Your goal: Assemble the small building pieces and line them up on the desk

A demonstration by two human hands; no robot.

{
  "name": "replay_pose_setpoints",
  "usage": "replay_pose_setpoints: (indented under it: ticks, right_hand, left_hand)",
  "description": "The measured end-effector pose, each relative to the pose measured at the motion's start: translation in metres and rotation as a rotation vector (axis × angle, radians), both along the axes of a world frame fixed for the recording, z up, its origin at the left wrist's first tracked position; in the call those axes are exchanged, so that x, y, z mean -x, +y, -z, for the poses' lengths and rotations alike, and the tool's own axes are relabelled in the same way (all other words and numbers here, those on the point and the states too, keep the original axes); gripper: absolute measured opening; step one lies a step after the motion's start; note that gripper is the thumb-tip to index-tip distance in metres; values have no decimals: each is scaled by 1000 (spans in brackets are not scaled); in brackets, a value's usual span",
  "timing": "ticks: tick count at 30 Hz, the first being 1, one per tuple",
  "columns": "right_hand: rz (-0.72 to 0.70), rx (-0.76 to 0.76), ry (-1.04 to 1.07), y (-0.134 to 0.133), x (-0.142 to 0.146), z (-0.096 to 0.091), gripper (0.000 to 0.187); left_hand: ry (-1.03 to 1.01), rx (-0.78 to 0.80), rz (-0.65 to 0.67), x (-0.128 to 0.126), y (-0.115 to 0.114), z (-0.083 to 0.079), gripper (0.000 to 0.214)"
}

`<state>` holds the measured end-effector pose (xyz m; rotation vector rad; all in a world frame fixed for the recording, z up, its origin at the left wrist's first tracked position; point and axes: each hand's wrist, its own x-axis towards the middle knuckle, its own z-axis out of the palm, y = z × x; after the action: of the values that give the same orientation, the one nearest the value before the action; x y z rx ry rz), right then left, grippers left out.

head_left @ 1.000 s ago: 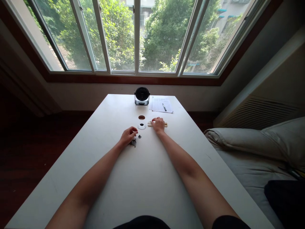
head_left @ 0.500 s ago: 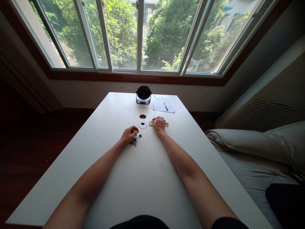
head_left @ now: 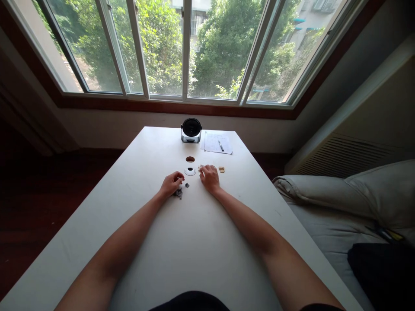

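Observation:
My left hand [head_left: 170,184] is closed in a pinch above a small heap of grey pieces [head_left: 179,195]. What is between its fingertips is too small to make out. A single dark grey piece [head_left: 187,185] lies just right of those fingertips. My right hand [head_left: 210,178] has its fingers bent down and drawn together, close in front of a row of small pale pieces [head_left: 200,167] that it partly covers. Whatever those fingers hold is hidden. Right of this hand sits a group of tan pieces [head_left: 221,169].
On the white table [head_left: 197,242] there is a round hole [head_left: 190,159] with a white ring-shaped cover [head_left: 190,172] before it. Farther back stand a black round device [head_left: 191,128] and papers [head_left: 212,144] with a pen [head_left: 221,146]. A sofa [head_left: 324,194] flanks the right side.
My right hand has drawn back slightly toward me from the row of pale and tan pieces, uncovering more of the tan ones. My left hand has hardly moved. The view has shifted slightly.

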<state>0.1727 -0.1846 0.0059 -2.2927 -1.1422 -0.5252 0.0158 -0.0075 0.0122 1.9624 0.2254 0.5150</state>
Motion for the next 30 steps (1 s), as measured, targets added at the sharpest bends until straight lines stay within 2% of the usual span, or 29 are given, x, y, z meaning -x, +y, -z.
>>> replay_pose_setpoints:
  ticks: [5,8,10,14,17,21,24,27,30]
  right_hand:
    - [-183,-22,129,-16,34,0,13]
    - [-303,10,163,-19,56,-3,19]
    - [-341,26,163,-19,68,-5,27]
    - [-404,75,149,-16,80,-8,39]
    - [-470,134,117,-16,82,-9,42]
    - [-484,150,85,-15,82,-9,40]
    - [-426,132,80,-13,81,-7,27]
    - [-360,108,84,-12,79,-3,14]
    - [-345,94,94,-12,77,-2,15]
  left_hand:
    - [-10,-93,-216,1,2,2,19]
    - [-20,-93,-288,1,1,3,20]
    - [-61,10,-293,-1,-2,4,23]
    - [-182,329,-330,-8,-13,7,37]
    - [-199,395,-376,-13,-21,10,45]
    - [-210,419,-368,-16,-23,11,55]
    - [-228,494,-314,-16,-18,10,59]
    - [-214,539,-237,-14,-12,9,51]
    - [-144,440,-165,-9,-7,7,32]
